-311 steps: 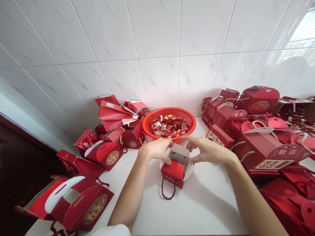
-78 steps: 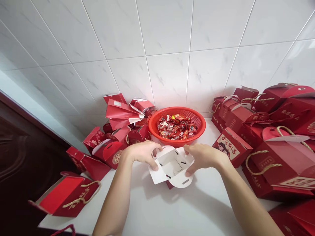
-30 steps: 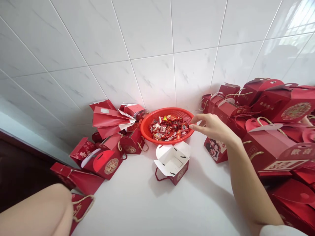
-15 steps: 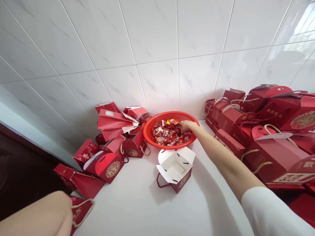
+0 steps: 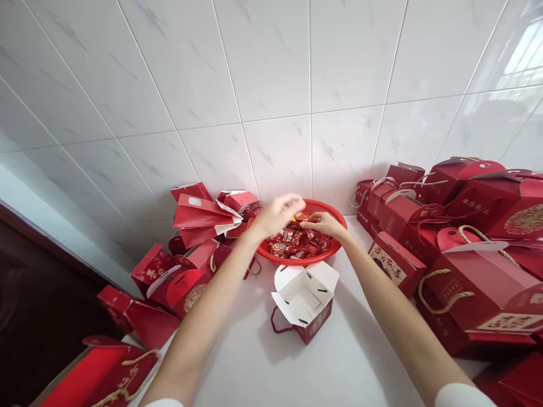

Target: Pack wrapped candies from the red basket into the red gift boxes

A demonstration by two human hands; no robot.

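A red plastic basket (image 5: 292,261) of wrapped candies (image 5: 292,243) stands against the tiled wall. My left hand (image 5: 280,213), slightly blurred, is over the basket's left side with fingers stretched out and nothing seen in them. Inside the basket on the right, my right hand (image 5: 326,224) is among the candies, thumb and fingertips pinched at a wrapped candy. In front of the basket sits an open red gift box (image 5: 317,325), its white flaps spread and its inside bare. A dark red cord handle (image 5: 278,325) hangs from its left side.
Closed red gift boxes (image 5: 475,277) with rope handles are piled along the right. More red boxes (image 5: 190,282) and folded red cartons (image 5: 203,215) lie on the left. A larger red box (image 5: 106,373) is at the lower left. All rest on a white table (image 5: 263,373).
My left hand has come from the lower left edge up over the basket. My right hand has shifted slightly left within the candies. The view has tilted up a little.
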